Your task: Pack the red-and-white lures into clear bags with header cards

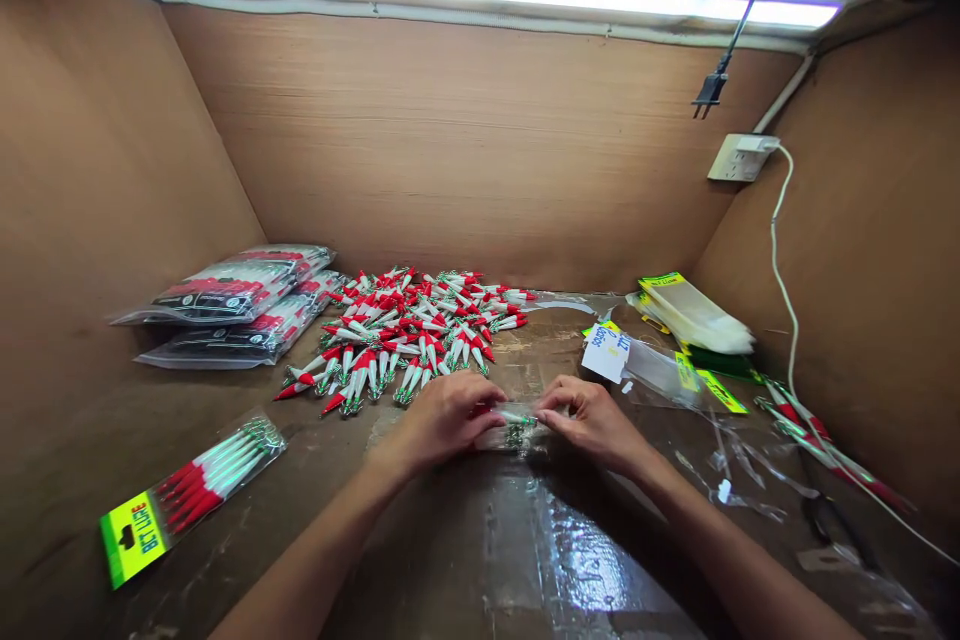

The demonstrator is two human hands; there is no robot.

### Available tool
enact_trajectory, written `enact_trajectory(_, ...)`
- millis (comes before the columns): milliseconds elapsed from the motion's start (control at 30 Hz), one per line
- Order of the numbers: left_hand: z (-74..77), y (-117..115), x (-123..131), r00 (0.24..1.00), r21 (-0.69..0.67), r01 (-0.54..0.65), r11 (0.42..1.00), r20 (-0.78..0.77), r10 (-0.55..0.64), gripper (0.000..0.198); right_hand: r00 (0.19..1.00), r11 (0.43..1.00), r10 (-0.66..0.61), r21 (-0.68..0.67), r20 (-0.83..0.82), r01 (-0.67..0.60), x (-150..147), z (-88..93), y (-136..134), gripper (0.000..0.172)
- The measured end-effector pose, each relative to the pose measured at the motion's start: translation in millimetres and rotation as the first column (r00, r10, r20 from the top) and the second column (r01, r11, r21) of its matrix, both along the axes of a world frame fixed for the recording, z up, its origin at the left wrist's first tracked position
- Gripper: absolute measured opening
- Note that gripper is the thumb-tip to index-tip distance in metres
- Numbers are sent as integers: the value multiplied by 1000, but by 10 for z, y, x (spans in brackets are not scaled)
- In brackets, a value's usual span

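Observation:
In the middle of the worktop, several squid jigs (516, 434) with green hook crowns lie between my hands, apparently in clear plastic; the far part is hidden by my fingers. My left hand (448, 412) is closed around their left side. At the hook end, my right hand (589, 420) pinches with thumb and forefinger; whether it grips a jig or the plastic I cannot make out. Just beyond my left hand spreads a loose heap of red-and-white squid jigs (420, 320). To the left lies a packed bag of squid jigs (206, 480) with a yellow-green header card.
Stacked filled bags (232, 305) stand at the back left. At the right are clear header bags (694, 315), a white handwritten label (606, 352), plastic scraps (731, 480) and more jigs (821, 435). A white cable (776, 250) hangs from the socket (739, 158); a black plug (709, 92) dangles above.

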State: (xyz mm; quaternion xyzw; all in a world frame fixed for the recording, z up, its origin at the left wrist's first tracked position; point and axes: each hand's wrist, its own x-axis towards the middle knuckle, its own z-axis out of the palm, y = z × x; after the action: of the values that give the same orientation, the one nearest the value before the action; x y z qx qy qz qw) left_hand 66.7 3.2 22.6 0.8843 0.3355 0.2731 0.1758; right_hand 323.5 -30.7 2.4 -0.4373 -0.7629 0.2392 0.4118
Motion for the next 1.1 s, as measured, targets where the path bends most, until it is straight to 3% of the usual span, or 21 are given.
enact_trajectory(267,-3,-19,-41,991,46,-72,996,-111,77,12,999,992,37,-122,-29,-40,8,34,5,15)
enact_trajectory(400,-2,14,-63,991,-2,-66,998,-115,66,12,983,949,113,-278,-148,-151,28,52,-3,47)
enact_trajectory(467,-13,21,-67,992,-30,-69,997,-109,65,11,976,932,117,-320,-184,-172,27,15,16,43)
enact_trajectory(600,-24,5,-62,995,-85,-68,994,-81,61,18,978,941,38,-322,-204,-104,-6,-68,58,20)
enact_trajectory(733,-9,-4,-57,998,-155,-49,987,-45,43,18,961,936,29,-330,-277,-123,-26,-70,58,25)
enact_trajectory(833,11,16,-59,1000,-229,-12,973,-20,7,19,943,943,38,-300,-330,-143,-13,-43,52,44)
enact_trajectory(900,19,37,-65,999,-292,32,956,-13,-38,21,941,942,53,-295,-334,-158,-4,-35,52,47)
enact_trajectory(1000,3,70,-83,991,-388,106,916,-37,-130,26,956,943,68,-294,-286,-155,-8,-52,49,42)
enact_trajectory(1100,-51,96,-101,976,-441,127,888,-106,-193,31,988,969,24,-238,-155,-61,-23,-93,37,44)
